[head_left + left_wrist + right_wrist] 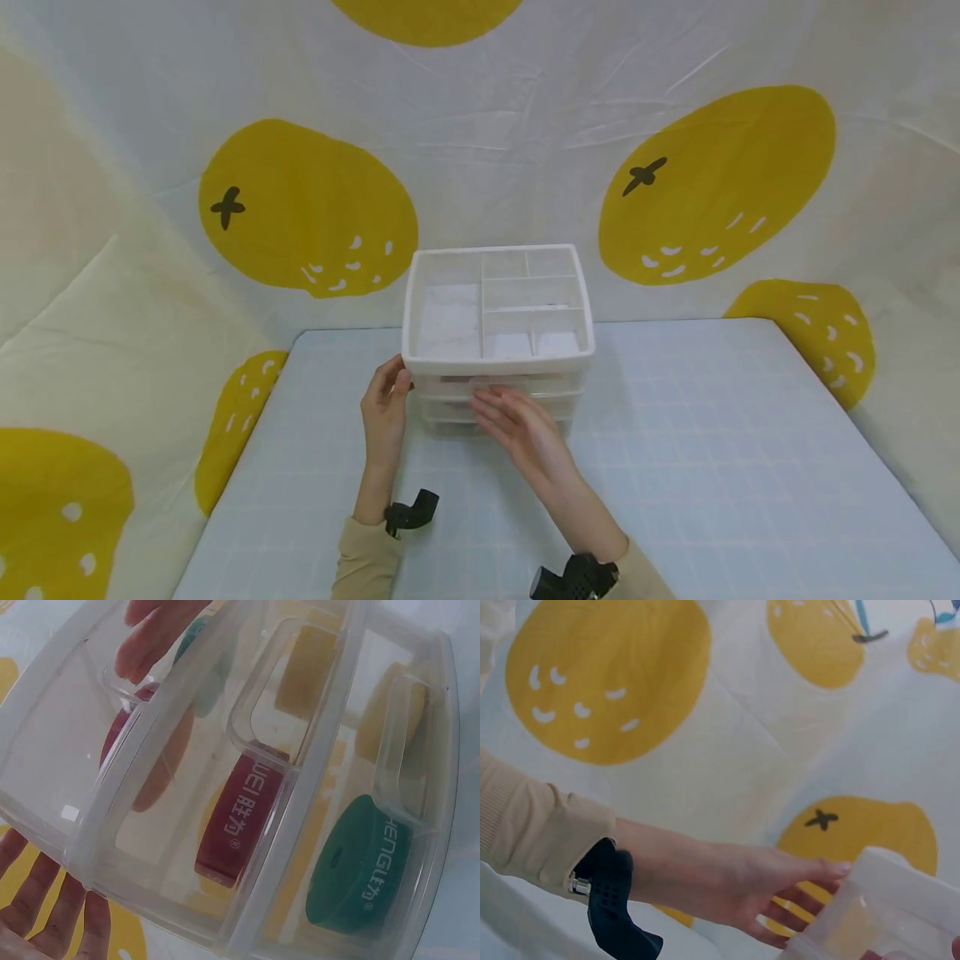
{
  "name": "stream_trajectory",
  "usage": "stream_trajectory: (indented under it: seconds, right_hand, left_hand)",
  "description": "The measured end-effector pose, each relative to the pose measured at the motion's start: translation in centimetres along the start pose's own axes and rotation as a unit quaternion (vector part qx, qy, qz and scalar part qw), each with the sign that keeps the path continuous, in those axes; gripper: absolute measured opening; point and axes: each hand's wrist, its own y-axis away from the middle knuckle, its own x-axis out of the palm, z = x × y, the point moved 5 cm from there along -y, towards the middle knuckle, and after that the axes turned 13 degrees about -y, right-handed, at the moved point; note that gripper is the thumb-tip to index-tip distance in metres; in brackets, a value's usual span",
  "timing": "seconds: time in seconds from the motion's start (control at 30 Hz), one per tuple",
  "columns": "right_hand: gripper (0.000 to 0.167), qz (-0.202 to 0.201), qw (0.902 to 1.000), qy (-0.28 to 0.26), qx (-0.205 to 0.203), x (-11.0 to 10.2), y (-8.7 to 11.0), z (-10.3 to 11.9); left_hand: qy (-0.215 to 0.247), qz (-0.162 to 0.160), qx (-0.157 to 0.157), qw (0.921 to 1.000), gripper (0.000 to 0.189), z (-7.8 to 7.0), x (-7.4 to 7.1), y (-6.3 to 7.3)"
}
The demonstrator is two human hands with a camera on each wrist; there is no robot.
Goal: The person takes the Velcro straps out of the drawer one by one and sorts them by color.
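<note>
A white plastic drawer unit (498, 367) with clear drawers stands at the table's far side, its top tray divided into compartments. My left hand (386, 408) rests against its left side, fingers spread along the wall in the left wrist view. In front of the drawers, my right hand (525, 429) has its fingers extended, fingertips at the handle of the top drawer (450, 387). Through the clear fronts show a dark red roll (240, 817) and a green roll (356, 870), both with white lettering, in the lower drawers. Yellow rolls (307, 671) lie beside them.
The table (712, 467) has a pale checked cover. Behind it hangs a white cloth (510, 167) printed with large yellow fruit. A black camera mount sits on each wrist, over beige sleeves (367, 558).
</note>
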Motion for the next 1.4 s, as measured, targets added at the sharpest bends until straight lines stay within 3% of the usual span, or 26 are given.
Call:
stream_trajectory:
  seconds: [0.5,0.97,1.23,1.4]
  right_hand:
    - [0.046,-0.025,0.9995,0.003,-0.018,0.3,-0.7,-0.1]
    - [0.05,-0.014,0.9996,0.024,-0.011,0.2,-0.5,0.2]
    - [0.05,-0.022,0.9994,0.026,-0.009,0.0,-0.1,-0.1]
    - [0.05,-0.016,0.9994,0.026,-0.011,0.0,0.1,-0.3]
  left_hand:
    - [-0.006,0.004,-0.017,0.9998,0.028,-0.2,-0.1,0.3]
    - [-0.025,0.02,-0.054,0.998,0.03,-0.9,-0.2,0.2]
    - [-0.021,0.025,-0.066,0.9973,0.029,2.1,-0.1,-0.2]
    - [-0.018,0.041,-0.09,0.9949,0.034,2.4,-0.2,-0.4]
